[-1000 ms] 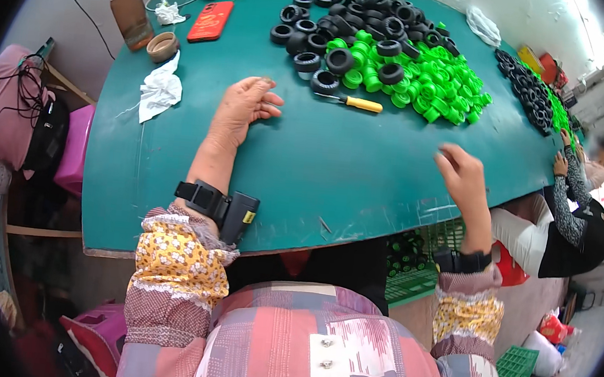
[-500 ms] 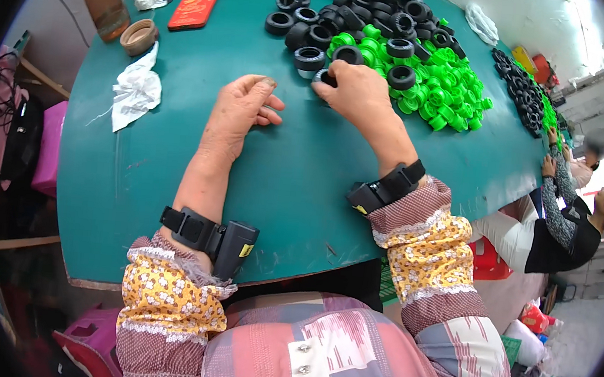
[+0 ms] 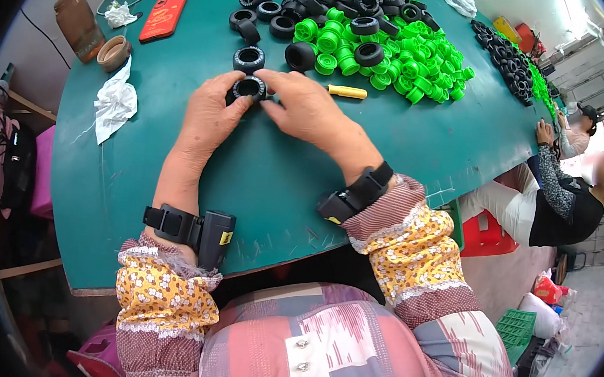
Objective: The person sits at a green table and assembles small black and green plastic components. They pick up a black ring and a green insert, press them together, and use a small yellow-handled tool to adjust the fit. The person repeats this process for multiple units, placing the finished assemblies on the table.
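Observation:
A small black toy tyre (image 3: 247, 89) is between my two hands, close to the table surface. My left hand (image 3: 209, 116) curls round its left side with thumb and fingers. From the right, my right hand (image 3: 305, 111) closes on its other side, fingertips against the rubber. Just beyond it lies another black tyre (image 3: 249, 59), its hollow side up. To the right, past my right hand, rests a tool with a yellow handle (image 3: 347, 92); the rest of it is hidden.
Green wheel hubs (image 3: 427, 67) and black tyres (image 3: 318, 3) are heaped at the far side of the green table (image 3: 273, 193). A red phone (image 3: 164, 17), a brown jar (image 3: 78, 22), its lid (image 3: 114, 53) and crumpled tissue (image 3: 115, 106) lie left. Another person (image 3: 577, 205) sits right.
My right hand has moved left and nearer with a tyre. My left hand, empty before, now grips that tyre too. The yellow handle has come into sight, and the whole view has shifted slightly.

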Motion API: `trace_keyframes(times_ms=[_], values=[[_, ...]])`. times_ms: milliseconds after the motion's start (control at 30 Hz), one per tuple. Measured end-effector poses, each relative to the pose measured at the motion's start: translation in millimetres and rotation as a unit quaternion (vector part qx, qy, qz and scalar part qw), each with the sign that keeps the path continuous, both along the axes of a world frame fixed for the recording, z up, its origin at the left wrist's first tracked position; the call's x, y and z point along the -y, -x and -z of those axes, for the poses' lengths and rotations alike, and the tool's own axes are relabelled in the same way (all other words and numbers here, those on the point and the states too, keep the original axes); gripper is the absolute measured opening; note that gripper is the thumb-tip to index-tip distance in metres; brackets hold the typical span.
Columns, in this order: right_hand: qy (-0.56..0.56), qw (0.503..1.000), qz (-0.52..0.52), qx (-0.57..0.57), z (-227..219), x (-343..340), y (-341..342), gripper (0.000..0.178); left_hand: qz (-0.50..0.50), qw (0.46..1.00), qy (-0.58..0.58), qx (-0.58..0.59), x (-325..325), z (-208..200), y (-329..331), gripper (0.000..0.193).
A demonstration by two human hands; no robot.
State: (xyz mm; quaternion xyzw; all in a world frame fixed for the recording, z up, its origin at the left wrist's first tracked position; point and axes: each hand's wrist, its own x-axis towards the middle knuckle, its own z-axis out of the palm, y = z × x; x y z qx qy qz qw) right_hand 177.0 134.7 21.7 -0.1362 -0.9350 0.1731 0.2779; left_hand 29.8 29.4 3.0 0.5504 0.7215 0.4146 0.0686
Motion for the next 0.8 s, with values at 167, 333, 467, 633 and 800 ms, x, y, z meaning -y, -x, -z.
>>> trace_keyframes(times_ms=[167, 333, 467, 633, 800], values=[[0.010, 0.986, 0.165, -0.037, -19, -22, -68, 0.021, 0.014, 0.997, -0.016, -0.079, 4, -4, -6, 0.041], [-0.001, 0.915, 0.377, 0.144, 0, -66, -120, 0.038, -0.008, 0.995, -0.010, -0.101, 1, -4, -12, 0.047], [-0.003, 0.884, 0.439, 0.160, -1, -76, -112, 0.054, -0.003, 0.996, 0.003, -0.092, 2, -10, -16, 0.050], [0.024, 0.878, 0.452, 0.154, 6, -86, -106, 0.055, 0.028, 0.988, 0.028, -0.150, 6, -9, -20, 0.049], [0.039, 0.872, 0.477, 0.098, 15, -93, -104, 0.056, 0.033, 0.990, 0.029, -0.135, 5, -8, -17, 0.045]])
